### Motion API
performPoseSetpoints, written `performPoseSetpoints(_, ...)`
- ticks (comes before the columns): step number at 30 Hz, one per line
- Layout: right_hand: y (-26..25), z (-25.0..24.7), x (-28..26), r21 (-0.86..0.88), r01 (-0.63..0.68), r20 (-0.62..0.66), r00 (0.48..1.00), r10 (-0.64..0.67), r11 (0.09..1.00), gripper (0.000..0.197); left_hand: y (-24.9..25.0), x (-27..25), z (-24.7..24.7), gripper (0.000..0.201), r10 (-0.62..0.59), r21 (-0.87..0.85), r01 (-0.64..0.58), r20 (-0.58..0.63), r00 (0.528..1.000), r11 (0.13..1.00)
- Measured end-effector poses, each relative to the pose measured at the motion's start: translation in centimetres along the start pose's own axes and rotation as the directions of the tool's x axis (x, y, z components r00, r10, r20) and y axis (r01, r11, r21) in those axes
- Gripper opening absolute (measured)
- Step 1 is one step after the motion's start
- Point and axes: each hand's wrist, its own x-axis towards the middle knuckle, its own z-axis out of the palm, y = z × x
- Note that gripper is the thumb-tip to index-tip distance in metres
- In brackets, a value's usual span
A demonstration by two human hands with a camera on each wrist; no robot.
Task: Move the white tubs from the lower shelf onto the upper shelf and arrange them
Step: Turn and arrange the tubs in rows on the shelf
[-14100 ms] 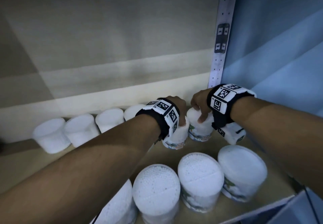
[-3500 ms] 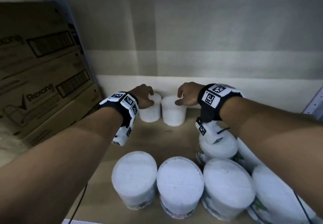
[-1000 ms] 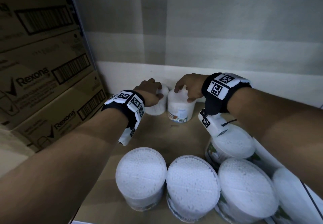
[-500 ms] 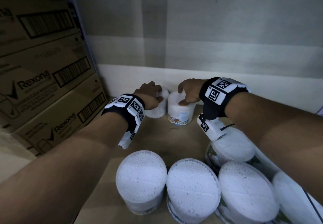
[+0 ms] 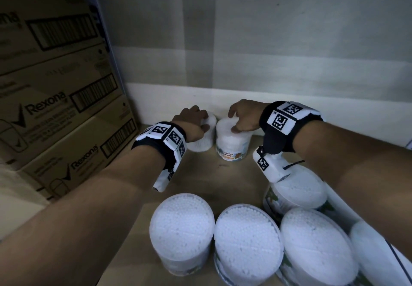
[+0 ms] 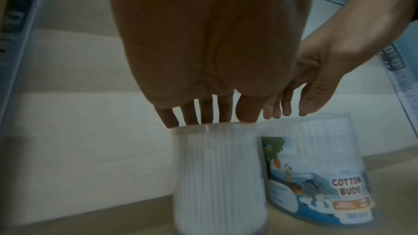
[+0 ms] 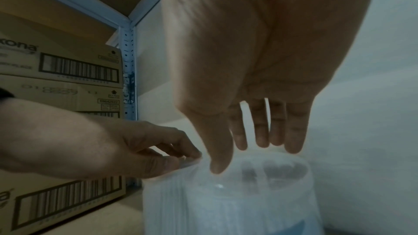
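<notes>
Two white cotton-bud tubs stand side by side against the back wall of the shelf (image 5: 207, 174). My left hand (image 5: 200, 123) grips the left tub (image 5: 200, 143) from above, fingers over its top and thumb on the near rim. In the left wrist view its fingertips (image 6: 192, 117) sit on the rim of that tub (image 6: 217, 176). My right hand (image 5: 236, 121) holds the right tub (image 5: 231, 145), labelled "COTTON BUDS", by its lid. The right wrist view has the thumb and fingers (image 7: 262, 138) on the lid edge of this tub (image 7: 237, 208).
Stacked Rexona cardboard boxes (image 5: 55, 118) fill the bay at the left, behind a perforated shelf post (image 7: 127, 78). A front row of several larger white tubs (image 5: 180, 225) stands under my forearms, and more crowd the right (image 5: 298, 187). Bare board lies between the rows.
The right tub has settled upright close beside the left one. Both hands have stayed on the tub tops, sitting slightly lower in view.
</notes>
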Motion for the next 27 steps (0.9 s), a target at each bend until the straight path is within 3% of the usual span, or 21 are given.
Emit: performPoseSetpoints(27, -0.01, 0.19, 0.09, -0.098, 0.048, -0.007, 0.999, -0.049, 0.994, 0.059, 0.32, -0.27, -0.29, 0.046, 0.023, -0.025, -0.023, 0.011, 1.000, 0.999)
